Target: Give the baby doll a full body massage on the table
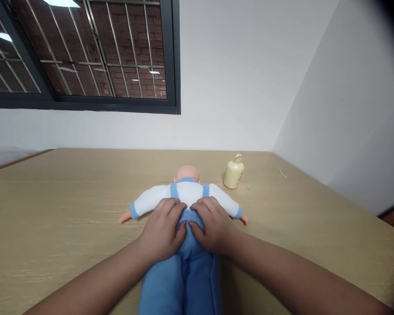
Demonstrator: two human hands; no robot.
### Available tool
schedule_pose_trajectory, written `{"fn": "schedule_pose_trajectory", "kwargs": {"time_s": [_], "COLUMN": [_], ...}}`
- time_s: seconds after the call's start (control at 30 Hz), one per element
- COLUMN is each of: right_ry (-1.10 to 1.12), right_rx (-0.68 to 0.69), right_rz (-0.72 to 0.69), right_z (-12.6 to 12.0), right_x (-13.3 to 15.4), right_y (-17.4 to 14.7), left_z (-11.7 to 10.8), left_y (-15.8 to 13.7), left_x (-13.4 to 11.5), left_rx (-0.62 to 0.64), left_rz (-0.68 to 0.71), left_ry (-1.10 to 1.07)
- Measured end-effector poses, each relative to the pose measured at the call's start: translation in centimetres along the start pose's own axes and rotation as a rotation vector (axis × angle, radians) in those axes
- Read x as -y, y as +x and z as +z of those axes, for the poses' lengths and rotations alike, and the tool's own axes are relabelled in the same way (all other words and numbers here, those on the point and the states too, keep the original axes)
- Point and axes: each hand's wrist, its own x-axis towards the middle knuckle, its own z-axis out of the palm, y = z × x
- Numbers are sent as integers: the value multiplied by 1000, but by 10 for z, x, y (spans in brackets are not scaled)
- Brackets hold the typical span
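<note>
A baby doll (189,191) lies face down on the wooden table, its head away from me and its arms spread out to both sides. It wears a white top with blue straps and cuffs, and blue trousers (164,284). My left hand (166,227) is on the left side of the doll's lower back, fingers curled over the waist and thumb on the trousers. Mirroring it, my right hand (213,223) grips the right side, fingers bent and thumb pointing inward. A narrow strip of the doll's back shows between the hands.
A cream pump bottle (233,173) stands on the table (68,210) beyond the doll's right arm. Near it lie a small pale scrap (248,187) and a thin curved strip (283,173). White walls border the table; a barred window (118,57) is at upper left.
</note>
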Motion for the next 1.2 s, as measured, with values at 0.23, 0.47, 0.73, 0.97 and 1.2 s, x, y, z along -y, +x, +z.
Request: {"fn": "schedule_pose_trajectory", "kwargs": {"time_s": [0.23,0.47,0.73,0.97,1.2], "right_ry": [5,113,93,40,95], "right_rx": [196,275,65,137,244], "right_rz": [54,117,16,24,112], "right_z": [-7,-13,-12,-13,-16], "right_x": [-4,-2,-1,1,-11], "right_y": [7,12,7,9,18], "left_z": [-2,-10,-5,-3,-7], "left_y": [11,18,4,10,17], "left_x": [6,10,0,4,8], "left_rx": [193,248,-6,134,235], "left_rz": [-94,-140,6,-50,-129], "left_ry": [-76,-211,11,-91,-131]}}
